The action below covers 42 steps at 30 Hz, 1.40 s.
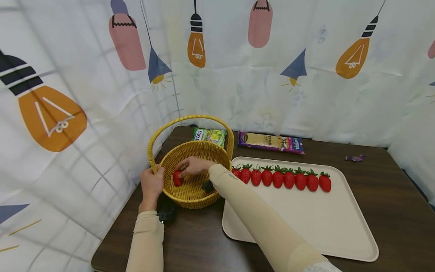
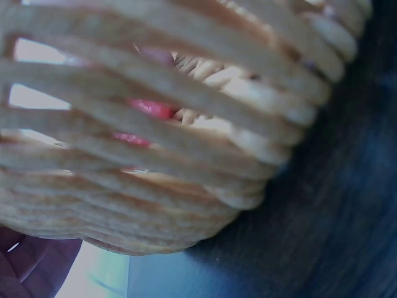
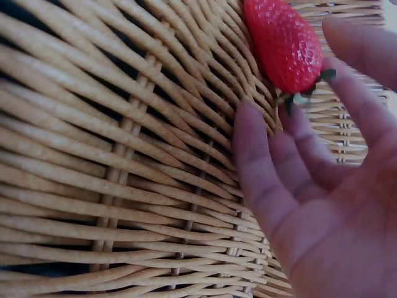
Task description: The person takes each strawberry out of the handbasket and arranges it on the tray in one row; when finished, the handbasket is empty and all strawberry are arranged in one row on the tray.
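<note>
A yellow wicker basket [image 1: 192, 203] with a tall hoop handle stands on the table at the left. My left hand [image 1: 151, 185] grips its left rim near the foot of the handle. Inside it, a red strawberry [image 1: 177, 178] lies against the wall, by the fingertips of my right hand [image 1: 195, 166]. In the right wrist view, that strawberry [image 3: 285, 46] has its green leaves toward my loosely spread fingers, with the thumb apart from it. Bits of red show through the basket's weave [image 2: 155, 146] in the left wrist view.
A cream tray [image 1: 295, 223] right of the basket carries a row of several strawberries [image 1: 278, 179] along its far side. Behind stand a green candy bag [image 1: 210, 136] and a purple noodle packet [image 1: 270, 142]. A small purple wrapper [image 1: 355, 158] lies far right. Patterned curtains border the table.
</note>
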Tool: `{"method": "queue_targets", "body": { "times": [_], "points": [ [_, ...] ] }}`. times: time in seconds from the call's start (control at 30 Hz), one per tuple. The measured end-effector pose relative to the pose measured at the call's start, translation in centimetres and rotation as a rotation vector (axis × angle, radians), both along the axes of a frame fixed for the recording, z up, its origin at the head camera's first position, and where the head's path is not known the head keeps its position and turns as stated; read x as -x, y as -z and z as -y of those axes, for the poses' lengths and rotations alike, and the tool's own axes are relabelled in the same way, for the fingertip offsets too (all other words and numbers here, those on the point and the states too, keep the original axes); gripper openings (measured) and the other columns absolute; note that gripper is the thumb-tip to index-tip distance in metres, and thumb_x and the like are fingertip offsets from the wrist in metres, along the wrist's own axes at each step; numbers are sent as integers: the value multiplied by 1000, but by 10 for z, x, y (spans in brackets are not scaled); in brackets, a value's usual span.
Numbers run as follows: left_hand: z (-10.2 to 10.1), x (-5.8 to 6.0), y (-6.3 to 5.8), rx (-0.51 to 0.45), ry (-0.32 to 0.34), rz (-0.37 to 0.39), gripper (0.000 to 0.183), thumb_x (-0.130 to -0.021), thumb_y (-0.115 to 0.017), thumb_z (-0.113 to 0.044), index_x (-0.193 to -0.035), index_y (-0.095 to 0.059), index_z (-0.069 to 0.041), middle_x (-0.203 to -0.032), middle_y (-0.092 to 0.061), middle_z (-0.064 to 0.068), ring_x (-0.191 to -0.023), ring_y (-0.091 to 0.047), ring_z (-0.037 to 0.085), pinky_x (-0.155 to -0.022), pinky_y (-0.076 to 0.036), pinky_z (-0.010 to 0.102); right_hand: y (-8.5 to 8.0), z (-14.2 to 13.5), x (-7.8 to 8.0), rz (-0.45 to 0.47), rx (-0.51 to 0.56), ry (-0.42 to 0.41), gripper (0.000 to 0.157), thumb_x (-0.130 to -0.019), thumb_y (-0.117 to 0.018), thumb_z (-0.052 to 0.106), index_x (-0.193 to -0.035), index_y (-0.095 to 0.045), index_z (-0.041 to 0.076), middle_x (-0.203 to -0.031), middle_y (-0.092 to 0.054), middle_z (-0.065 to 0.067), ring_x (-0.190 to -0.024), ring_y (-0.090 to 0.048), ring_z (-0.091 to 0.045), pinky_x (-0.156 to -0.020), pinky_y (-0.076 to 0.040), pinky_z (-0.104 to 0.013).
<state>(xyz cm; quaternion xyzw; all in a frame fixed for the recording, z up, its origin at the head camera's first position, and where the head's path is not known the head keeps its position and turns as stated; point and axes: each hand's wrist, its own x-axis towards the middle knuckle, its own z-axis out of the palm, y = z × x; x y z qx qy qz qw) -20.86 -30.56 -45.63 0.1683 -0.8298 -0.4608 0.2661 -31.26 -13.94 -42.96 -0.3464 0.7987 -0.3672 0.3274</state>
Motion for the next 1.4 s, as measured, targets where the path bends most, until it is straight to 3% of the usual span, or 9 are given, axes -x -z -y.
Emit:
{"method": "queue_targets", "body": {
  "times": [0.2,0.5,0.7,0.9,1.4],
  "points": [
    [-1,1,0,5,-2,-4,34,-90,-52,-16,-57,-47,-8,-48,-30,-2,-46,-31,19,-45,-27,30,1,2,-3,32,19,-79,40,-90,-69,18,-129,-63,13,-125,-62,-5,-102,-60,-11,-81,-53,-29],
    [0,0,0,19,1,-23,34,-89,-52,-14,-56,-44,-10,-49,-29,-2,-48,-29,19,-45,-25,31,3,9,-10,274,90,-163,43,-89,-68,3,-131,-59,3,-118,-64,-5,-99,-64,-13,-85,-54,-37],
    [-1,-1,0,30,-7,-29,34,-89,-52,-15,-55,-45,-10,-49,-29,-3,-49,-29,19,-46,-24,30,5,12,-15,248,73,-268,40,-88,-69,3,-127,-62,3,-107,-66,-3,-88,-64,-15,-79,-56,-34],
    [-1,-1,0,18,-3,-42,34,-88,-52,-14,-56,-45,-10,-49,-31,-3,-47,-31,19,-44,-25,30,5,11,-18,335,68,-270,34,-86,-68,-4,-120,-65,1,-106,-67,-3,-81,-66,-20,-75,-57,-37],
    [1,-3,3,19,3,-37,36,-90,-52,-15,-55,-45,-9,-46,-31,-5,-45,-33,18,-43,-27,29,-9,3,-23,329,29,-374,29,-87,-70,2,-116,-67,6,-104,-66,-4,-84,-64,-17,-77,-56,-36]
  ]
}}
